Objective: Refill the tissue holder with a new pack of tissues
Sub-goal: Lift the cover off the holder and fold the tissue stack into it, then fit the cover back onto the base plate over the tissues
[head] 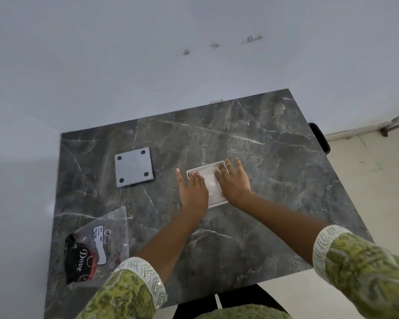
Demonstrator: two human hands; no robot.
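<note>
White plastic tissue holder (213,199), square and shallow, flipped open-side up on the dark veined marble table (263,157), sitting right under both sets of fingers. Left hand (192,192) flat on its near-left part, right hand (234,183) flat over its right side, fingers of both spread and pressing down, not gripping anything. Between the two hands, a strip of soft white tissues (211,183) showing, already inside the holder. So looks like the packing-in step: squashing the stack level with the rim.

Next up, probably: grab the grey lid (134,166), a flat matte square with four black round pads at the corners, lying well off to the left of the left fingertips, then fit it over the opening. Needs the tissues kept below the edge or no clean fit. Crinkly clear wrapper (97,245) with black print, empty-looking, back near the left sleeve.
</note>
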